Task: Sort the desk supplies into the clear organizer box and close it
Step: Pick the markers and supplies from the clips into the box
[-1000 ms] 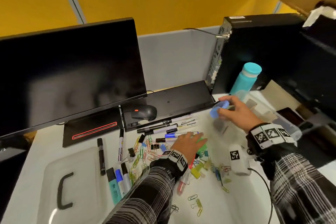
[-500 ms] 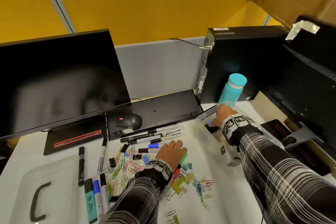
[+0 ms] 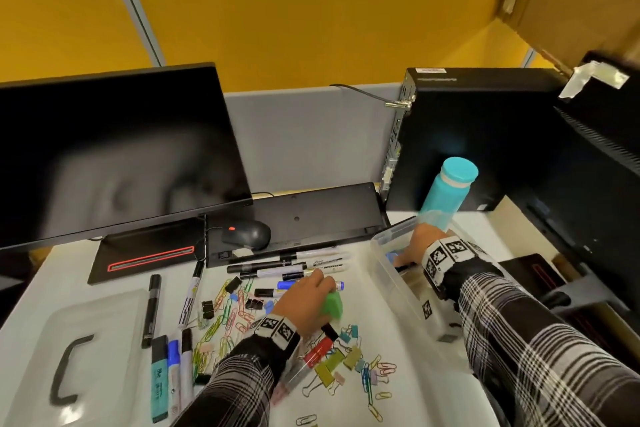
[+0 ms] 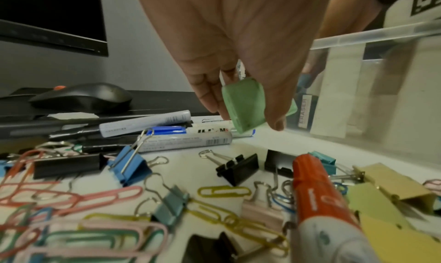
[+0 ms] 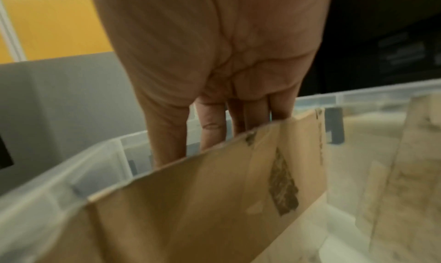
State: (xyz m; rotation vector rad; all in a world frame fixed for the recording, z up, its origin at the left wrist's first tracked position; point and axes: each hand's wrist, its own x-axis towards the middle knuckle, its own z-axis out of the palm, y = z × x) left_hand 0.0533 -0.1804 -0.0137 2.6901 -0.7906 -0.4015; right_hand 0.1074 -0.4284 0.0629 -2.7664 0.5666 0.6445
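My left hand (image 3: pixel 306 291) pinches a green eraser (image 3: pixel 333 304) between thumb and fingers, just above the scattered supplies; the left wrist view shows the green eraser (image 4: pixel 245 104) off the desk under my left hand (image 4: pixel 262 72). The clear organizer box (image 3: pixel 408 291) stands open at the right. My right hand (image 3: pixel 410 251) reaches down into its far-left compartment, next to a blue eraser (image 3: pixel 391 257). In the right wrist view my right hand's fingers (image 5: pixel 211 127) go down behind a cardboard divider (image 5: pixel 214 191), so their tips are hidden.
Markers (image 3: pixel 298 263), paper clips (image 3: pixel 221 322), binder clips (image 3: pixel 329 371) and a red marker (image 3: pixel 318 352) litter the desk. The clear lid (image 3: pixel 110 315) with a black handle lies at the left beside highlighters (image 3: pixel 159 381). Behind are a monitor (image 3: pixel 114 149), mouse (image 3: pixel 247 234), keyboard (image 3: pixel 311 215), teal bottle (image 3: pixel 446 191) and PC tower (image 3: pixel 485 135).
My right hand carried the blue eraser from above the desk down into the box. My left hand, which lay over the green eraser in the pile, now has it lifted.
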